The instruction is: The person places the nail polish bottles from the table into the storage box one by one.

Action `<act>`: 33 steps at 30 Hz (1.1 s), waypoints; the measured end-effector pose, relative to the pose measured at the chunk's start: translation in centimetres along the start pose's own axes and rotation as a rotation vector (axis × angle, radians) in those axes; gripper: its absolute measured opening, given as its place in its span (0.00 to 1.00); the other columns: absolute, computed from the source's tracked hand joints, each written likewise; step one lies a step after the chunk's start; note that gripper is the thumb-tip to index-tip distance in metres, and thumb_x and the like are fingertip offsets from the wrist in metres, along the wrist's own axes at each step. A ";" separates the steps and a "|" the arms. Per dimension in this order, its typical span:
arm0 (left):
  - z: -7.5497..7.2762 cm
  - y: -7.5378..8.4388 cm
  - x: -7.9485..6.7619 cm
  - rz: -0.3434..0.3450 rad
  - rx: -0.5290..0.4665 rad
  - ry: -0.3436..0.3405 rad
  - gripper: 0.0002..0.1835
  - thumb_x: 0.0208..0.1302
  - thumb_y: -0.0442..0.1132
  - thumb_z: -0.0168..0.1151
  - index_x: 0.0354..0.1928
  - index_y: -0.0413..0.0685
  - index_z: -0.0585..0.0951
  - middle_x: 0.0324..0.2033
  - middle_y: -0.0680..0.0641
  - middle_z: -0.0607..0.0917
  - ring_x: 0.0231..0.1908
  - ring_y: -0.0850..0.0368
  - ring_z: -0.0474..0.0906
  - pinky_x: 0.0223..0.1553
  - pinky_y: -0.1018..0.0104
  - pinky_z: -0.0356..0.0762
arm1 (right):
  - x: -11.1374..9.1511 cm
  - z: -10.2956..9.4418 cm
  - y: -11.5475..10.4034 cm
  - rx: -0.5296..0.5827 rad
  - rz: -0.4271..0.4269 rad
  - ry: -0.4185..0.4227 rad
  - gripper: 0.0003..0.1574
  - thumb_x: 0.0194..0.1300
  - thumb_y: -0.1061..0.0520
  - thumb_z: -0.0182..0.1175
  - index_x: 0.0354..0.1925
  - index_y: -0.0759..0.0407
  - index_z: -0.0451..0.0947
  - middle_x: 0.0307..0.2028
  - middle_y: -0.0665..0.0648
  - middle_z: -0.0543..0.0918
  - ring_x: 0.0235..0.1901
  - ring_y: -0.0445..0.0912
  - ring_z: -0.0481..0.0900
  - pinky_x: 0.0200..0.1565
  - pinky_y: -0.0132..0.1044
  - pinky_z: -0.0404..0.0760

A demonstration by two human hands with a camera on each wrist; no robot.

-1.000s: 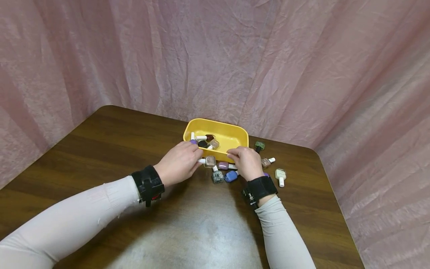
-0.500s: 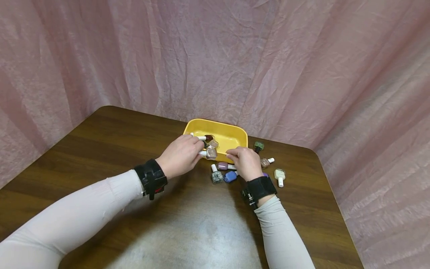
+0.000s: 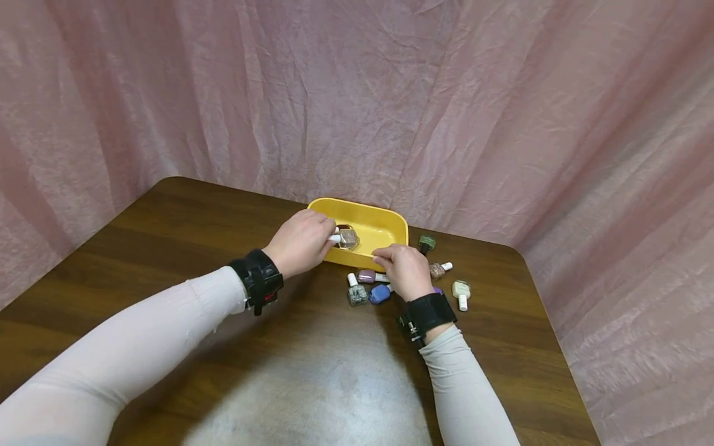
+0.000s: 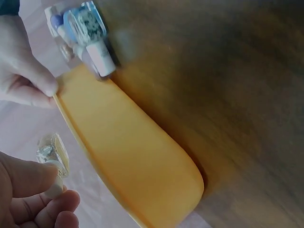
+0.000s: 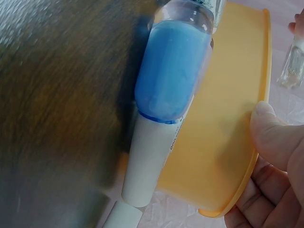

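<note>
Sleeves (image 3: 167,337) of light colour come from the near edge of the view, each ending at a black wrist strap (image 3: 258,280), over a brown table (image 3: 290,384). If twelve o'clock points straight away from the person and the yellow box (image 3: 374,217) is the middle of the dial, a speckled bottle (image 3: 357,296) and a blue bottle (image 3: 380,294) lie near six, and a purple bottle (image 3: 366,276) lies just behind them, by the front wall. Toward four o'clock are a pale bottle (image 3: 461,288) and, a little farther, a brown bottle (image 3: 437,271). The right hand (image 3: 408,269) is also at four, where its thumb and curled fingers pinch the rim (image 5: 267,52), I suppose so that the box does not slide or tip. The left hand (image 3: 301,244) reaches over the box from nine o'clock. Its thumb and fingers pinch the cap of a glitter bottle (image 3: 348,239), which sticks out toward three o'clock from the fingertips, above the left part of the box. The cap is probably the easiest place to grasp, since it is narrow and leaves the glass free. Whether the glass touches anything inside, I cannot tell. A green bottle (image 3: 426,242) lies near three, and farthest, at twelve, hangs a pink curtain (image 3: 357,105).
</note>
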State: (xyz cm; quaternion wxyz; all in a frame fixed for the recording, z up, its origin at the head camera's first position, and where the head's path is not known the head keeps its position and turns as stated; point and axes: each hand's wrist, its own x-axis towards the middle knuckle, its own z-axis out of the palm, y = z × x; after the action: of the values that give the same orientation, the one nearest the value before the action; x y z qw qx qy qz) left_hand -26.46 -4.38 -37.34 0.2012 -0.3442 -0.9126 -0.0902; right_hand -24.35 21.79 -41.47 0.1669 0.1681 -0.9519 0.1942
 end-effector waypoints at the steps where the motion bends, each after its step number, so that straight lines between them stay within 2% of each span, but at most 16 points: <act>1: 0.1 -0.1 0.1 -0.005 0.001 -0.001 0.10 0.74 0.38 0.73 0.39 0.42 0.82 0.32 0.46 0.83 0.42 0.44 0.82 0.56 0.48 0.79 | 0.0 0.0 0.0 0.002 0.000 -0.001 0.10 0.75 0.54 0.73 0.51 0.52 0.95 0.43 0.54 0.94 0.45 0.55 0.91 0.47 0.54 0.85; 12: 0.9 -1.2 1.6 -0.071 0.005 -0.028 0.09 0.75 0.39 0.71 0.41 0.40 0.84 0.32 0.45 0.84 0.39 0.44 0.82 0.54 0.48 0.81 | -0.2 0.3 0.0 -0.003 0.007 0.004 0.10 0.75 0.54 0.73 0.51 0.52 0.95 0.43 0.54 0.94 0.45 0.55 0.91 0.47 0.54 0.86; 19: 1.3 -1.7 2.7 -0.136 0.027 -0.099 0.09 0.76 0.41 0.71 0.44 0.40 0.85 0.34 0.44 0.86 0.40 0.44 0.84 0.55 0.47 0.82 | -0.2 0.3 0.0 0.000 0.015 0.001 0.10 0.75 0.54 0.73 0.51 0.52 0.95 0.43 0.54 0.94 0.45 0.55 0.91 0.46 0.54 0.85; 25: 1.6 -2.2 3.3 -0.177 0.042 -0.127 0.09 0.77 0.41 0.70 0.43 0.40 0.86 0.35 0.44 0.87 0.42 0.42 0.85 0.57 0.45 0.81 | -0.2 0.2 -0.1 -0.003 0.006 0.003 0.10 0.76 0.54 0.72 0.51 0.52 0.95 0.44 0.54 0.94 0.45 0.55 0.91 0.47 0.54 0.85; 33: 2.2 -2.7 4.1 -0.253 0.059 -0.178 0.11 0.77 0.43 0.69 0.44 0.40 0.87 0.35 0.43 0.87 0.40 0.44 0.85 0.51 0.47 0.83 | -0.1 0.0 -0.1 -0.013 0.005 0.002 0.10 0.75 0.53 0.73 0.50 0.52 0.96 0.43 0.54 0.94 0.45 0.55 0.91 0.46 0.54 0.85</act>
State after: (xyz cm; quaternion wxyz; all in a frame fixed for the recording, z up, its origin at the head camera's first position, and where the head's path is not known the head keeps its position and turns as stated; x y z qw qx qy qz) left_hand -31.76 -3.34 -37.60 0.1164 -0.2271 -0.9652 -0.0570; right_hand -24.22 21.71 -41.52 0.1687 0.1643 -0.9534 0.1885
